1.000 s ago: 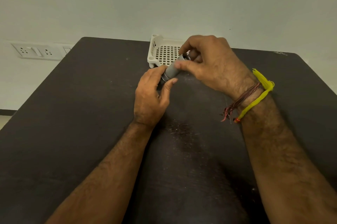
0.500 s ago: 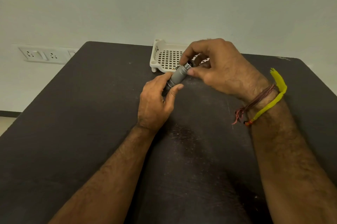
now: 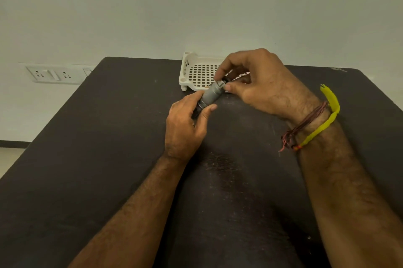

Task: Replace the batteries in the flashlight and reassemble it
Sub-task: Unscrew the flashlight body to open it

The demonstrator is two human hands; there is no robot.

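Left hand (image 3: 185, 124) grips the flashlight (image 3: 210, 94); right hand (image 3: 257, 84) pinches its far end. Crooked threading could jam it.

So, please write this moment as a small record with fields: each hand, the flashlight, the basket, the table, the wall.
left hand: grip closed around the near end of the flashlight
right hand: fingertips pinch the far end of the flashlight
flashlight: grey, tilted, held above the table by both hands
basket: white, perforated, at the table's far edge; contents hidden by the right hand
table: dark, scuffed
wall: socket panel at the left
wrist: yellow and brown threads on the right
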